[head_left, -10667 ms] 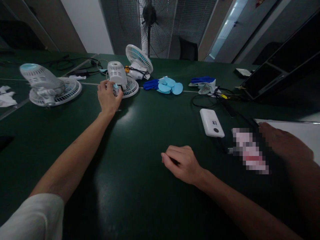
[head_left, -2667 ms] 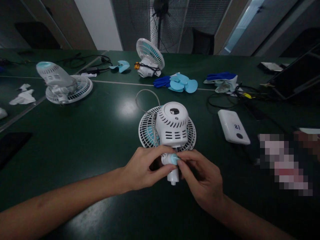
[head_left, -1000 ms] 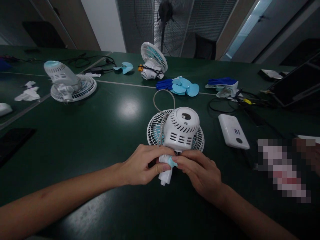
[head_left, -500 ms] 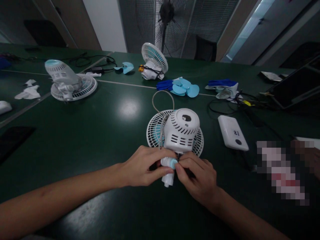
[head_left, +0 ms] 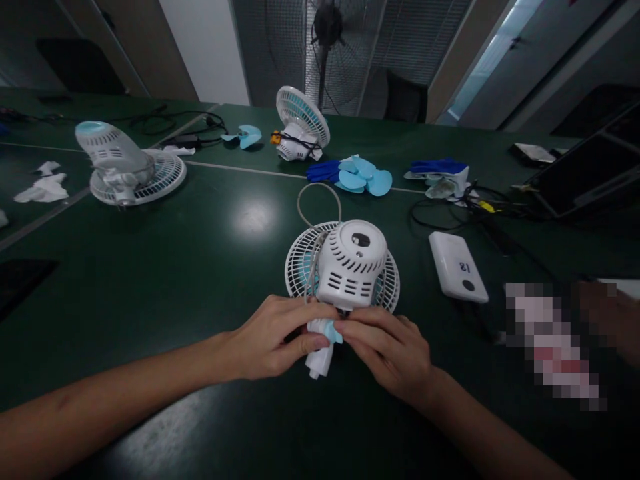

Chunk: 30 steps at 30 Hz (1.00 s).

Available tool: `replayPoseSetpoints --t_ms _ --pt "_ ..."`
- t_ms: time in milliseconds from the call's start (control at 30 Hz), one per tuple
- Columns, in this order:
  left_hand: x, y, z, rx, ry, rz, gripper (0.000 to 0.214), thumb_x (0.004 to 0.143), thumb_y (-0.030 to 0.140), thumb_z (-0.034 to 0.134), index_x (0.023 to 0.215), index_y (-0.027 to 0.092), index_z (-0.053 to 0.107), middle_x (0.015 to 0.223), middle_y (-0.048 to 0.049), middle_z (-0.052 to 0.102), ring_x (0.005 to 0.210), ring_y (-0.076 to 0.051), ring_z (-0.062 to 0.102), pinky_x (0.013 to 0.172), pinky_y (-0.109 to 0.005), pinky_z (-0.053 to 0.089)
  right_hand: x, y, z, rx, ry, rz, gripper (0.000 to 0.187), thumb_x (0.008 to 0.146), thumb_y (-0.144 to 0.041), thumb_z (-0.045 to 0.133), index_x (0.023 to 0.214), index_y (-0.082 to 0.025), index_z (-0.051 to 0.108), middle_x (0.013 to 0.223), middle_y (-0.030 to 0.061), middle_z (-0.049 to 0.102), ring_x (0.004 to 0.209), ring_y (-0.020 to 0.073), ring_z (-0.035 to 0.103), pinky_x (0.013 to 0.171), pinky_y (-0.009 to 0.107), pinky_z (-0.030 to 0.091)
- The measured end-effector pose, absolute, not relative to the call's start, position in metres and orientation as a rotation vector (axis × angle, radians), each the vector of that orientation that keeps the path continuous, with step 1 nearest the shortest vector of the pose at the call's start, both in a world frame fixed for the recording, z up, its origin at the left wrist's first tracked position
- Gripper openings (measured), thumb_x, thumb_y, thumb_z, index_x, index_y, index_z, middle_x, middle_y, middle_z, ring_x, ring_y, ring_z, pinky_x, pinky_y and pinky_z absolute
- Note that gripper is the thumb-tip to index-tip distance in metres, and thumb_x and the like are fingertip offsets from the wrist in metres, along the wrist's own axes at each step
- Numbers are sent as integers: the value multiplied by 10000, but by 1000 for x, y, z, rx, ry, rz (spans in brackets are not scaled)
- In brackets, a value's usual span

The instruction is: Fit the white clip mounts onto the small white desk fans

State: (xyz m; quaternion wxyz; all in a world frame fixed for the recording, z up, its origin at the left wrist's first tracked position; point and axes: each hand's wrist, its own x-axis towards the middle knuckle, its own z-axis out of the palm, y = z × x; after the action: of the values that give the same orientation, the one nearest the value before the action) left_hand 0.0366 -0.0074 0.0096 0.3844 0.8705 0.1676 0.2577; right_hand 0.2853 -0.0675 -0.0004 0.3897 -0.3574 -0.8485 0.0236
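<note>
1. Three small white fans counted on the dark green table [head_left: 220, 267]: the front fan [head_left: 353, 267] before me, the left fan [head_left: 115, 152] and the rear fan [head_left: 300, 123]. One large black fan [head_left: 327, 25] stands beyond the far edge.
2. The front fan lies cage down, motor housing up, its white stem [head_left: 320, 362] pointing towards me.
3. Two hands of mine on it: my left hand [head_left: 280, 339] grips the stem between thumb and fingers; my right hand [head_left: 393, 350] has its fingertips closed on the light-blue knob [head_left: 333, 331].
4. Blades: one light-blue piece [head_left: 245, 137] left of the rear fan; one light-blue cluster [head_left: 365, 175] touching a blue glove [head_left: 323, 171], number of pieces uncertain. One blue-and-white bundle [head_left: 440, 170] sits farther right.
5. Room: the left fan is well apart from the front fan, with tabletop between. On the right, one white device [head_left: 457, 267] is near, narrowing the space. Another person's hand [head_left: 610, 313] is at the right edge.
6. Writing: digits 8 and 1 on the device, their order unclear. One item [head_left: 550, 340] is pixelated, unreadable.
</note>
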Motion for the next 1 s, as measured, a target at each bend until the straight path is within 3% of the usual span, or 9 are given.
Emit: replayPoseSetpoints --t_ms 300,533,633,700,800,900,967,1000 --pt "36 -7 11 2201 420 650 299 1103 363 463 1337 206 562 1021 -38 683 861 -154 655 760 -255 495 285 -66 2 -899 -2155 60 224 1056 -175 569 1258 -219 653 1047 16 762 916 95 715 719 240 495" --pt "38 -8 11 2215 426 633 267 1106 353 461 1313 216 558 1021 -28 684 864 -148 657 764 -255 493 278 -67 6 -948 -2086 28 110 1049 -279 612 1121 -221 671 945 -7 773 833 98 730 695 257 465" --pt "38 -8 11 2219 434 628 269 1097 363 479 1308 213 555 1017 -31 686 858 -153 655 759 -262 492 265 -72 9 -1045 -1999 112 87 1029 -284 630 990 -208 651 830 -17 724 716 102 696 628 258 440" --pt "38 -9 11 2222 450 624 279 1095 377 482 1305 211 557 1012 -35 686 864 -161 656 768 -269 496 255 -76 10 -1130 -1910 165 156 1022 -265 611 877 -206 604 698 -47 628 569 83 606 561 250 408" --pt "38 -9 12 2228 452 626 288 1102 387 461 1308 210 558 995 -34 683 856 -158 655 769 -266 500 247 -79 8 -1166 -1881 148 222 1023 -236 578 803 -212 557 640 -59 557 516 79 554 534 249 390" --pt "38 -9 13 2234 444 640 309 1117 398 413 1310 204 556 996 -43 681 860 -160 651 763 -265 509 251 -79 4 -1119 -1935 164 175 1030 -238 573 857 -216 576 659 -53 598 526 86 580 543 251 415" --pt "37 -9 13 2235 445 663 331 1122 412 385 1309 200 558 1021 -56 683 881 -170 651 768 -276 518 258 -79 2 -1076 -1980 208 66 1036 -247 563 1014 -207 611 742 -32 676 568 94 629 571 251 459" --pt "37 -8 13 2237 446 674 337 1123 415 378 1311 201 558 1033 -60 684 890 -174 651 770 -282 521 262 -78 1 -1046 -2021 199 104 1042 -238 553 1118 -200 613 812 -13 721 623 103 669 597 252 483"
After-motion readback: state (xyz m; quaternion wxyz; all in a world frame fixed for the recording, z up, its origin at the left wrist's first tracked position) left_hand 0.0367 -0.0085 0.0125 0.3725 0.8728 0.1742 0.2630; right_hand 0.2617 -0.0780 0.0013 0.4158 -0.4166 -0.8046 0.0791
